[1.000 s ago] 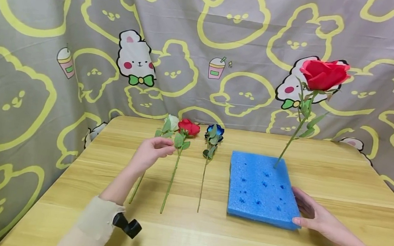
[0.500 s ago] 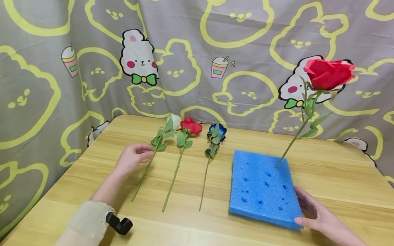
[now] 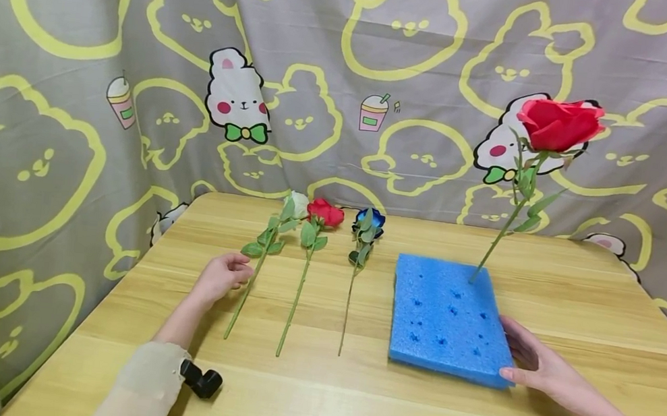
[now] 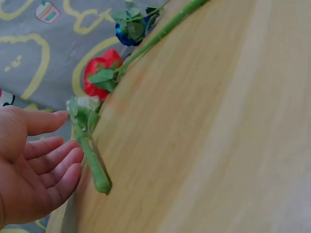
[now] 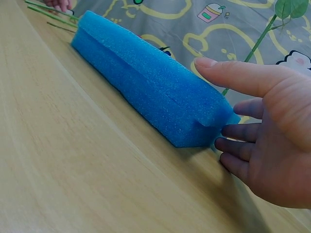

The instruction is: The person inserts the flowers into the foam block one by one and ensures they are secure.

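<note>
My left hand (image 3: 221, 279) is just left of the stem of a white rose (image 3: 296, 205) lying on the table. In the left wrist view its fingers (image 4: 62, 169) are loosely bent beside the stem, holding nothing. Right of it lie a red rose (image 3: 325, 213) and a blue rose (image 3: 369, 221), stems towards me. A blue foam block (image 3: 449, 322) with several holes lies at the right. Another red rose (image 3: 560, 126) stands tilted in its far right part. My right hand (image 3: 542, 367) rests against the block's near right corner, thumb extended, fingers along the side.
The wooden table (image 3: 312, 409) reaches back to a grey patterned curtain (image 3: 423, 55) hanging behind and at the sides. A black wrist mount (image 3: 202, 379) sits on my left sleeve.
My left hand has drawn back left and towards me, from over the white rose's leaves to beside its stem. The right hand stays at the foam block. The view shifted slightly.
</note>
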{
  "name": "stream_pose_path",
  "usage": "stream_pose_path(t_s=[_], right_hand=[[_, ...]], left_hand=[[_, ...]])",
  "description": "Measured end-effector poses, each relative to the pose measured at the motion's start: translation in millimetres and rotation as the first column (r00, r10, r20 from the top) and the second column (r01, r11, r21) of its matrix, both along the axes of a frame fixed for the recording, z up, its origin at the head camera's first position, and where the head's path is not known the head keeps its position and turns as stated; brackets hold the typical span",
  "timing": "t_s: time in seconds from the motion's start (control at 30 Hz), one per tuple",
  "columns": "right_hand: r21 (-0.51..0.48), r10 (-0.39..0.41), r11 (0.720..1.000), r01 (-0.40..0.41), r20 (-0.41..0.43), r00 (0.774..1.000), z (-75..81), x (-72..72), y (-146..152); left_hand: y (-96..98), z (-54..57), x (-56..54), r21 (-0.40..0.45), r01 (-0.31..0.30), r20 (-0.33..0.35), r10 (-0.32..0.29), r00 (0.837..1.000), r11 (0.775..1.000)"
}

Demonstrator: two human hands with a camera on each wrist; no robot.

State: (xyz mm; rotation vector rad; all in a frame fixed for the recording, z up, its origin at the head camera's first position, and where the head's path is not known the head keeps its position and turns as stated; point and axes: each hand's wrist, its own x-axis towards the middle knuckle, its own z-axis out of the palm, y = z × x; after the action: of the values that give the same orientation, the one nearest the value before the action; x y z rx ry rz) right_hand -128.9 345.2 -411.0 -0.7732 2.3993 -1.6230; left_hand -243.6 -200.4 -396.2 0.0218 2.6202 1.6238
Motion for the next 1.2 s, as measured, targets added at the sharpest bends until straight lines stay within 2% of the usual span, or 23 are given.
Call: stream_pose_path(t_s=[0.27, 0.6, 0.93, 1.03, 1.2], right_hand=[[-0.008, 0.001, 1.0, -0.001, -0.001, 1.0, -0.5, 0.5, 0.5], [0.001, -0.011, 1.0, 0.011, 0.001, 1.0, -0.9, 0.3, 0.6], [-0.004, -0.003, 1.0, 0.003, 0.001, 1.0, -1.2, 0.0, 0.8], [-0.005, -0.006, 1.0, 0.006, -0.002, 1.0, -1.2, 0.0, 0.7], [0.003, -0.002, 1.0, 0.002, 0.004, 1.0, -0.6, 0.2, 0.3]], left_hand=[[5.1, -4.7, -4.3, -0.152, 0.015, 0.01, -0.014, 1.0, 0.988], [10.3, -2.5, -7.5, -0.211, 0.035, 0.052, -0.025, 0.998, 0.977], [10.5, 0.6, -5.2, -0.217, 0.062, 0.08, -0.046, 0.996, 0.974], [11.1, 2.4, -4.8, -0.189, 0.077, 0.111, -0.057, 0.992, 0.979], [12.0, 4.1, -4.4, -0.118, 0.067, 0.173, -0.046, 0.984, 0.991]])
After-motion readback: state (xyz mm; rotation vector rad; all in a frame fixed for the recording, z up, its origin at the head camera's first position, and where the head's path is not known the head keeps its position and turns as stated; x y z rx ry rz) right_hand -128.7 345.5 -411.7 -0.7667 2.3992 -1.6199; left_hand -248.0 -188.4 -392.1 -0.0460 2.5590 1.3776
